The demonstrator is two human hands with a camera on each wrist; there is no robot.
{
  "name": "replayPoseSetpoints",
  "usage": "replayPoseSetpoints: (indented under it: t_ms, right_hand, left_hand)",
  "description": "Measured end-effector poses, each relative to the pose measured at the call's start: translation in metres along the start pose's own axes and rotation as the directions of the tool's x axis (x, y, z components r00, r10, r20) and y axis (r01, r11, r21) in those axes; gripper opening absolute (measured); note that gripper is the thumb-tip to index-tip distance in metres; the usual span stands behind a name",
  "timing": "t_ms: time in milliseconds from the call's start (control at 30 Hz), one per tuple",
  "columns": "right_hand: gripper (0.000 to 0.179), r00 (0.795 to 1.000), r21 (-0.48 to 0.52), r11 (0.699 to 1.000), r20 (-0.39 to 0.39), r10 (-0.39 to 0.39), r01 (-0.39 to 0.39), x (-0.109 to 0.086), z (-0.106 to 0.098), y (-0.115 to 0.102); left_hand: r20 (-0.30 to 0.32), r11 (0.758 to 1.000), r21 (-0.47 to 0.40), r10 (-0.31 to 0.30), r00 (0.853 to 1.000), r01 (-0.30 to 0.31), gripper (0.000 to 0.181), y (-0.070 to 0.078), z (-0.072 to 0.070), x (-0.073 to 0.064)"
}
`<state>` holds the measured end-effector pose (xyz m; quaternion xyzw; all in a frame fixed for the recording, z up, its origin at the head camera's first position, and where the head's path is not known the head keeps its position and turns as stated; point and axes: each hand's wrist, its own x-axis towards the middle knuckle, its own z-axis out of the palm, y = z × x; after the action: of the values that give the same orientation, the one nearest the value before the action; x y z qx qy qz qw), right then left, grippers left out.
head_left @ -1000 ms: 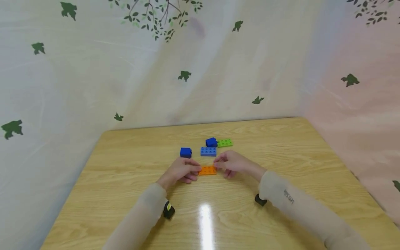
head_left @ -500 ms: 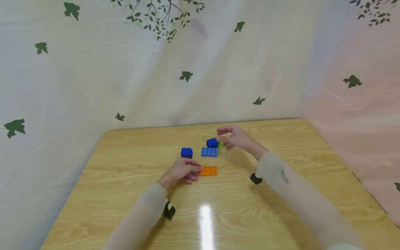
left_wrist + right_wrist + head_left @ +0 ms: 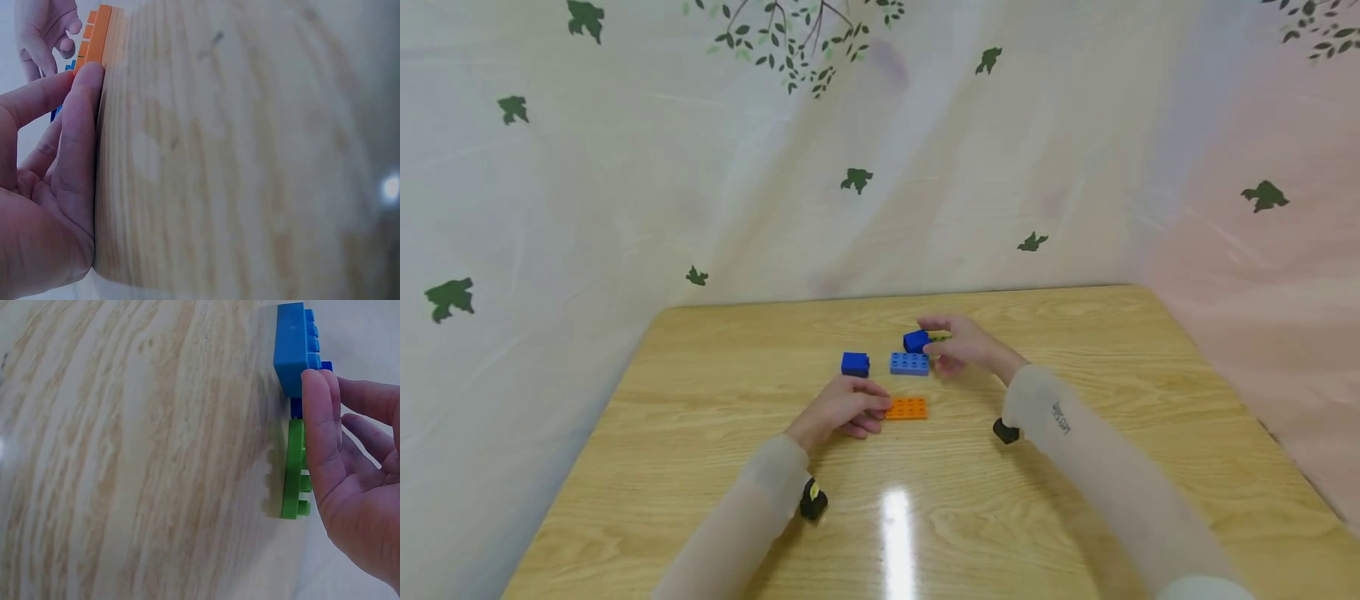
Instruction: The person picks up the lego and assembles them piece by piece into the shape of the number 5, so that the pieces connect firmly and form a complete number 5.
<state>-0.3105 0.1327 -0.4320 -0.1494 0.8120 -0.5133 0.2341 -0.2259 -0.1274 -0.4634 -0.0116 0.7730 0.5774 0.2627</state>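
Observation:
In the head view my left hand (image 3: 841, 408) pinches the left end of a flat orange building brick (image 3: 908, 408) on the table. The left wrist view shows thumb and forefinger on that brick's end (image 3: 94, 37). My right hand (image 3: 967, 346) is farther back, fingers spread around the right side of a dark blue brick (image 3: 915, 341); contact cannot be told. Partly behind this hand lies a flat green brick (image 3: 292, 472), studs showing in the right wrist view. A lighter blue brick (image 3: 910, 364) sits just in front of the dark blue one, near my right thumb.
Another dark blue brick (image 3: 854, 363) lies on its side just beyond my left hand. The wooden table (image 3: 715, 375) ends at the back against a hanging cloth (image 3: 775, 208) printed with leaves and birds. Black devices (image 3: 813, 500) sit under both wrists.
My right hand has left the orange brick's right end, gone back over the green brick, then lowered leftward to the dark blue brick. My left hand keeps holding the orange brick.

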Motion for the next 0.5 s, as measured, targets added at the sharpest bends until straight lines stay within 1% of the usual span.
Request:
replayPoseSetpoints:
  t_ms: [200,500]
  right_hand:
    - [0.057,0.999,0.003,0.999,-0.007,0.039,-0.039,0.0024,0.0003,0.0039]
    - [0.055,0.997,0.001,0.998,-0.025,0.070,-0.070,0.0073,0.0019,0.0091]
  left_hand:
    - [0.002,1.000,-0.005,-0.006,1.000,0.006,0.030,0.0004,0.0003,0.0024]
    - [0.008,1.000,0.001,-0.022,1.000,0.022,0.029,0.0017,-0.0012,0.0005]
